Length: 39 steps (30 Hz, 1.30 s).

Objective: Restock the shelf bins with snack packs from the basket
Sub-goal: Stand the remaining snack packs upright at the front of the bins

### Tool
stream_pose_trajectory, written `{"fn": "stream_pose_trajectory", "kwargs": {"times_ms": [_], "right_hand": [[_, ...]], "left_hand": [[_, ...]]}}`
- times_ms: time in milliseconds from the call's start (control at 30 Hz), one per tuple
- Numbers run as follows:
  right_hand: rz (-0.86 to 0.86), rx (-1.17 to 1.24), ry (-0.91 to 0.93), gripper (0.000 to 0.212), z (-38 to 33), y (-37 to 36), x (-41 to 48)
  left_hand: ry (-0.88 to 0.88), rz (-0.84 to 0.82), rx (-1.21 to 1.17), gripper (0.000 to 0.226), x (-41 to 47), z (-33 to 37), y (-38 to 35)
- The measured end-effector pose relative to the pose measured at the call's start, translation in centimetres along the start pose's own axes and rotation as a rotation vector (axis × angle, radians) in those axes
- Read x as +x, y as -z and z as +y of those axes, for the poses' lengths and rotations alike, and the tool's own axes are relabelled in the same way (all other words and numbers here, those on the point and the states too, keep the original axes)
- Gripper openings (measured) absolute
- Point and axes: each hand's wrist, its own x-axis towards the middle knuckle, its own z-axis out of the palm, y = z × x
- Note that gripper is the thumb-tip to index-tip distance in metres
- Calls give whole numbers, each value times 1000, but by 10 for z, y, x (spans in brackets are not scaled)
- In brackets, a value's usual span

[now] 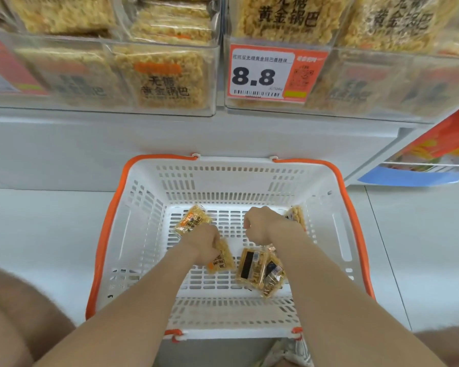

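A white basket (143,207) with orange handles stands on the floor below the shelf. Both my hands reach down into it. My left hand (206,241) grips a yellow snack pack (192,221) that sticks out to its upper left; a second pack (223,260) lies against it below the hand. My right hand (259,225) is curled, and a pack (297,217) shows just behind its wrist; whether the hand holds it cannot be told. Two more packs (260,271) lie face down on the basket floor.
Clear shelf bins (157,75) above hold stacked yellow snack packs. A price tag (263,75) reading 8.8 hangs on the right bin (368,83). An orange and blue display (435,154) stands at right. My knees show at the lower corners.
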Motion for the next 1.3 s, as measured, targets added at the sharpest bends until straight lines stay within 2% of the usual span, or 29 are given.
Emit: {"fn": "stream_pose_trajectory", "kwargs": {"times_ms": [167, 267, 300, 400, 433, 500, 600, 700, 767, 867, 967, 1033, 1133, 1200, 1300], "right_hand": [[56, 45, 26, 42, -19, 18, -21], [85, 264, 14, 20, -28, 33, -32], [68, 364, -5, 20, -32, 38, -37], [-42, 633, -63, 47, -43, 52, -57], [-75, 691, -58, 50, -48, 55, -64], [-95, 799, 15, 40, -58, 58, -76], [41, 969, 179, 19, -67, 58, -88], [123, 1057, 283, 20, -71, 61, -102], [150, 1046, 331, 19, -74, 65, -111], [313, 1013, 379, 18, -81, 70, -124], [494, 1052, 466, 21, -87, 72, -131], [534, 1162, 508, 28, -90, 73, -135], [562, 1236, 537, 26, -98, 77, -143], [615, 1184, 550, 25, -104, 85, -152], [726, 922, 618, 30, -115, 104, -171]], "left_hand": [[68, 146, -438, 23, -24, -6, 51], [96, 206, -708, 42, -48, -1, 78], [102, 224, -797, 45, -56, 2, 84], [119, 283, -1095, 41, -80, 13, 99], [121, 300, -1184, 42, -86, 15, 104], [101, 302, -1302, 51, -99, 17, 114], [47, 254, -1279, 59, -119, 18, 128], [-10, 246, -1206, 64, -138, 17, 134], [-59, 268, -1264, 55, -149, 21, 137], [-122, 415, -1441, 18, -166, 28, 145], [-178, 452, -1466, 22, -177, 30, 150], [-206, 482, -1448, 25, -182, 30, 153], [-232, 577, -1429, 26, -187, 32, 163], [-271, 624, -1385, 28, -190, 34, 172], [-348, 720, -1349, 31, -199, 41, 188]]}}
